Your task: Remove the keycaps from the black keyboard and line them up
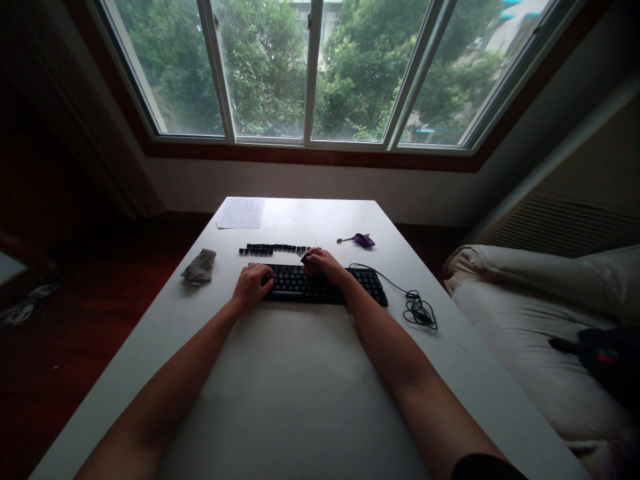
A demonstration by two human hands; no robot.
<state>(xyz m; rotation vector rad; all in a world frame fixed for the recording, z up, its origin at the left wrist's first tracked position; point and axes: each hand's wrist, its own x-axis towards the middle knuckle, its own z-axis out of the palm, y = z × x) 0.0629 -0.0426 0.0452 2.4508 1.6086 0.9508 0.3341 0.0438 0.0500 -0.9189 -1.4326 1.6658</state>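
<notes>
A black keyboard lies on the white table, its long side facing me. My left hand grips its left end, thumb on the near side and fingers over the far corner. Above the upper middle of the keyboard, my right hand pinches a small dark purple keycap puller with thin wire loops. Whether the puller touches a key cannot be made out. Behind the keyboard, several loose black keycaps stand in rows; my right hand hides part of the keyboard.
A crumpled grey cloth lies left on the white table. A printed sheet is at the far left corner. A purple brush lies back right, and the coiled cable rests right of the keyboard. Windows are ahead.
</notes>
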